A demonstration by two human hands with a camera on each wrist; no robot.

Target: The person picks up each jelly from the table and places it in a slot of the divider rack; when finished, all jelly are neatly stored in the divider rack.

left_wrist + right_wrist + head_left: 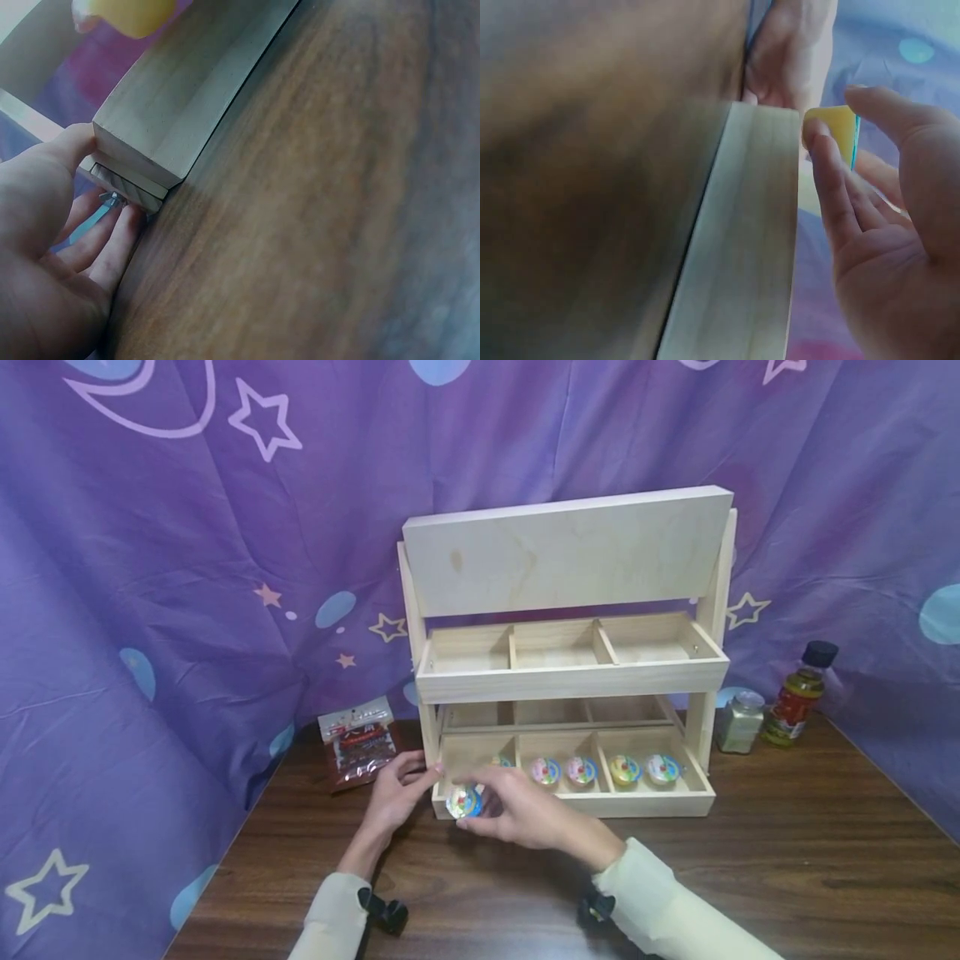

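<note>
My right hand pinches a small jelly cup with a shiny printed lid, above the front left corner of the two-tier wooden rack. In the right wrist view the cup's yellow side shows between thumb and fingers. My left hand grips the lower tray's left end; the left wrist view has its thumb at the corner and its fingers on the outer side by a metal fastener. Another jelly cup sits in the left compartment, partly hidden by the right hand.
Two pink-lidded jelly cups sit in the lower middle compartment; a yellow-lidded cup and a blue-lidded cup are in the right one. A spice packet lies left of the rack. A glass jar and an oil bottle stand right.
</note>
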